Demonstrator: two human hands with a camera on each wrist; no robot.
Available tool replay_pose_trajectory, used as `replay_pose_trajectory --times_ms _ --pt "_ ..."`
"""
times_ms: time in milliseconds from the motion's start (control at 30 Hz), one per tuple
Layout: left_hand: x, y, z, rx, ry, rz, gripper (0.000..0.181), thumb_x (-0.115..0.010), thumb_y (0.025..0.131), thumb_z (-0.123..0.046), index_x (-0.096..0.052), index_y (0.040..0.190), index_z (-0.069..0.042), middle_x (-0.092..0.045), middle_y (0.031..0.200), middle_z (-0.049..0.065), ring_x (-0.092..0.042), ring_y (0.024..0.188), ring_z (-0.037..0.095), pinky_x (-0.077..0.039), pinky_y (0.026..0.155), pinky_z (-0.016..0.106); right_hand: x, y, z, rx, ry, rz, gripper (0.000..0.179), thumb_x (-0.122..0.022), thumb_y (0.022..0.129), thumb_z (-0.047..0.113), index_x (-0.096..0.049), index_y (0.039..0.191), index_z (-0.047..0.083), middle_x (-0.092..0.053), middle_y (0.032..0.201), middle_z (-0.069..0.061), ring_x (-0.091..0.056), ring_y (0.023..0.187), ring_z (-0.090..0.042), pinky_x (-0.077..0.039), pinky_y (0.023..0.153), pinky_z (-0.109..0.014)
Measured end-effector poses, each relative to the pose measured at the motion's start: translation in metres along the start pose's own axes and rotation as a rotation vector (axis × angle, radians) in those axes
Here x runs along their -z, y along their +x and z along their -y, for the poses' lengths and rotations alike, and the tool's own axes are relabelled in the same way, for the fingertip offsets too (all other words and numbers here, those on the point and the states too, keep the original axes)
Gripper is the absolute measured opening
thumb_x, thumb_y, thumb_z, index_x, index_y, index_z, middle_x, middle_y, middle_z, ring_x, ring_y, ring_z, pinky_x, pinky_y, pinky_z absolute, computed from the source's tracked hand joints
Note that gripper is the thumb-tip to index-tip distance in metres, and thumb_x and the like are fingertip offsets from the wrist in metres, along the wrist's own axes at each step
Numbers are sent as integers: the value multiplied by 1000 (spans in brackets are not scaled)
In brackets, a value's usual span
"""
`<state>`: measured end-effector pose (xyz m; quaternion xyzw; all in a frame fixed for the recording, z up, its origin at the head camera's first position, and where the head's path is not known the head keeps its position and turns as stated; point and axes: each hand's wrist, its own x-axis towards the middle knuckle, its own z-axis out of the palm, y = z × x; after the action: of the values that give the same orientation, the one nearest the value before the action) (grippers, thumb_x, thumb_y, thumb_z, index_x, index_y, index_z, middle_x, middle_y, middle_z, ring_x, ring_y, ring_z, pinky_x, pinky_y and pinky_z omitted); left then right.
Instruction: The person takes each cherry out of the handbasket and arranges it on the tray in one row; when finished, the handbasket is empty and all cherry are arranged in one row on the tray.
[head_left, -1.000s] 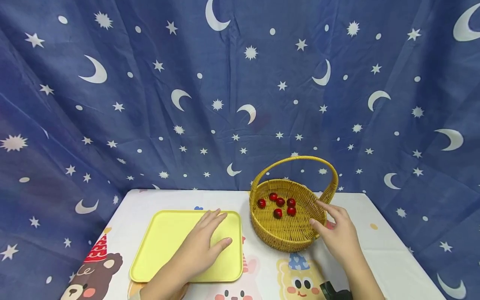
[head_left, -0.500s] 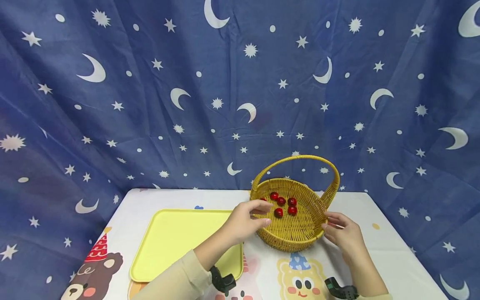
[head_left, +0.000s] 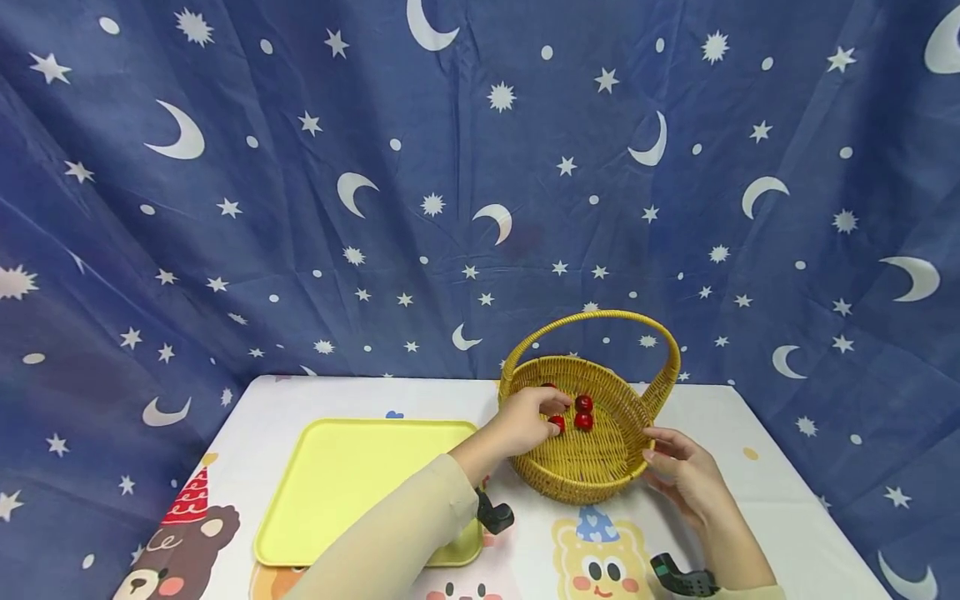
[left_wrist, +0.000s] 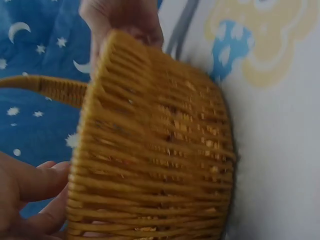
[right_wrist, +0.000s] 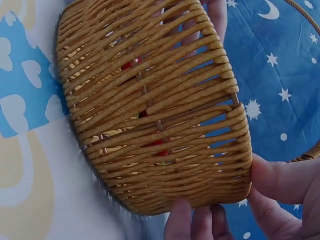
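A yellow wicker basket [head_left: 592,465] with a tall arched handle stands at the right of the table. Inside lie several small, shiny, cherry-like red fruits [head_left: 583,422]. My left hand [head_left: 517,425] reaches over the basket's left rim, thumb and fingers apart beside the fruits, some of which it covers. In the left wrist view, its fingers [left_wrist: 47,182] pass behind the woven wall. At the opposite side my right hand [head_left: 686,475] holds the basket's rim. The right wrist view shows the thumb [right_wrist: 280,175] against the rim and other fingers under the wall.
A yellow rectangular tray [head_left: 360,492] lies left of the basket, partly under my left sleeve [head_left: 405,525]. The white tablecloth [head_left: 757,500] has cartoon animals printed on it. A blue curtain [head_left: 420,217] with moons and stars hangs behind the table.
My left hand has moved right, from above the tray to over the basket and in among the fruits. My right hand has settled lower on the basket's right rim.
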<state>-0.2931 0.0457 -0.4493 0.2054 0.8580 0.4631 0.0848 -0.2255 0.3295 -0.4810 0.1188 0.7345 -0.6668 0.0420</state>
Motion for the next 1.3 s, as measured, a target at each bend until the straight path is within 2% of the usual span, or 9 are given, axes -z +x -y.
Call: replay_pose_trajectory --times_ms 233,367,467,533,667,900,1000,1167,1300 --pt "-4 18 3 37 40 53 45 -75 91 6 -77 131 -16 -73 131 8 -66 132 30 -54 111 45 0 3 -1 -8 -17 -5 35 -68 101 3 -68 133 15 -57 112 2 -59 103 -11 -62 90 -36" --pt "-5 26 2 53 17 80 48 -74 86 11 -79 128 -13 -74 131 9 -66 126 28 -55 92 31 2 5 -1 0 -15 -3 33 -69 101 4 -69 131 18 -58 113 2 -60 103 -11 -62 89 -35" --pt "-7 30 2 74 24 89 47 -73 84 13 -81 123 -12 -76 129 8 -66 107 22 -46 75 26 3 5 -1 4 -1 2 32 -69 101 4 -70 129 20 -59 113 2 -60 103 -11 -62 88 -34" --pt "-10 31 3 93 52 99 45 -73 84 13 -82 120 -13 -77 126 7 -61 97 17 -43 72 26 3 4 -1 3 14 6 31 -69 101 4 -71 127 21 -60 113 2 -61 103 -11 -62 88 -34" --pt "-17 31 4 117 152 161 38 -77 85 7 -84 114 -16 -78 121 1 -61 93 13 -48 75 26 1 2 -1 0 44 8 31 -69 101 4 -72 126 23 -60 111 4 -62 102 -10 -62 88 -34" --pt "-23 31 1 60 309 267 23 -85 85 -1 -85 102 -16 -78 108 -5 -62 92 10 -52 81 24 -2 -1 0 0 43 -5 31 -68 102 6 -70 130 20 -58 109 5 -62 100 -10 -61 88 -34" --pt "-22 31 1 25 314 228 20 -87 85 -3 -83 101 -15 -77 105 -5 -61 91 9 -52 82 23 -4 0 1 -4 33 -3 33 -68 102 6 -69 132 20 -55 110 4 -60 102 -10 -61 88 -33" --pt "-20 31 0 -56 209 99 22 -85 91 -7 -81 110 -16 -76 115 -4 -66 107 11 -54 94 26 -4 1 2 -11 13 -10 35 -68 103 6 -67 136 19 -53 112 3 -58 103 -10 -61 89 -34" --pt "-15 18 -7 -127 148 25 23 -83 93 -8 -81 113 -18 -70 120 -4 -65 108 12 -54 95 25 -3 1 -1 -20 1 -15 35 -68 103 7 -66 136 19 -53 114 3 -58 103 -10 -62 89 -34"
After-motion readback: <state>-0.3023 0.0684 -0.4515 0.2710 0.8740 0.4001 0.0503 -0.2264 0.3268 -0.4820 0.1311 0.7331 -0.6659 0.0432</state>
